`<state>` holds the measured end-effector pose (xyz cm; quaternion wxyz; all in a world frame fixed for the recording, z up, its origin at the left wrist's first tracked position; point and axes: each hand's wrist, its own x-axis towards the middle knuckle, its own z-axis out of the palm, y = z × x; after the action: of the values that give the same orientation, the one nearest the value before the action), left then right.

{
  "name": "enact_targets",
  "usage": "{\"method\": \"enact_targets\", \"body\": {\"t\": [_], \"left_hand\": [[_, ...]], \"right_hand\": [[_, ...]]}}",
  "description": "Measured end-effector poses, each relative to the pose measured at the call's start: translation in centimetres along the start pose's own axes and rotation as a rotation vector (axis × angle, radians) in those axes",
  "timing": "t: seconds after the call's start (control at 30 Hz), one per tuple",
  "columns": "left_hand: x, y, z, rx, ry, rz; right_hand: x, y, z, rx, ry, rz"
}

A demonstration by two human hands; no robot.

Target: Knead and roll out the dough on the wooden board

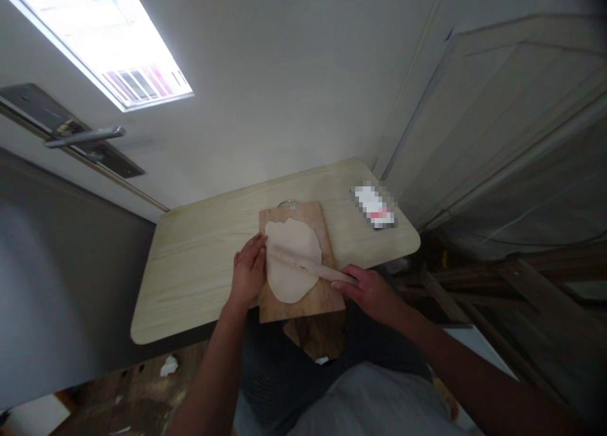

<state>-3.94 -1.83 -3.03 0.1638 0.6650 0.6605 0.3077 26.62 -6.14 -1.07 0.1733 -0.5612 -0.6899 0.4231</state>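
A flattened sheet of pale dough (290, 292) with a wavy edge lies on a wooden cutting board (327, 304). My right hand (372, 292) is closed around the near end of a slim, pale rolling pin (332, 274). The pin slants across the middle of the dough, its far end blurred. At the board's left edge, beside the dough, my left hand (249, 266) grips with its fingers bent; the fingertips reach the dough's rim.
The board rests on a light wood-grain table (194, 265), its near end jutting past the front edge. A phone (374, 206), partly pixelated, lies at the table's right. Behind stands a white door with a metal handle (85, 136). Crumpled white paper (169, 366) is on the floor.
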Motion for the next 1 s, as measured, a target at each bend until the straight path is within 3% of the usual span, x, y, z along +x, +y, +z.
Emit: {"method": "enact_targets", "body": {"t": [0.13,0.27,0.4,1.0], "left_hand": [[0.9,0.8,0.2,-0.097,0.122,0.026],[1.0,3.6,1.7,0.136,0.032,0.126],[0.8,5.4,2.7,0.356,0.024,0.106],[4.7,5.8,3.9,0.369,-0.056,0.144]], "right_hand": [[0.9,0.0,-0.3,-0.031,0.032,-0.002],[1.4,0.0,-0.5,-0.097,0.075,0.035],[1.0,0.5,-0.3,-0.197,0.127,0.049],[1.8,0.2,-0.3,-0.333,0.233,0.12]]}}
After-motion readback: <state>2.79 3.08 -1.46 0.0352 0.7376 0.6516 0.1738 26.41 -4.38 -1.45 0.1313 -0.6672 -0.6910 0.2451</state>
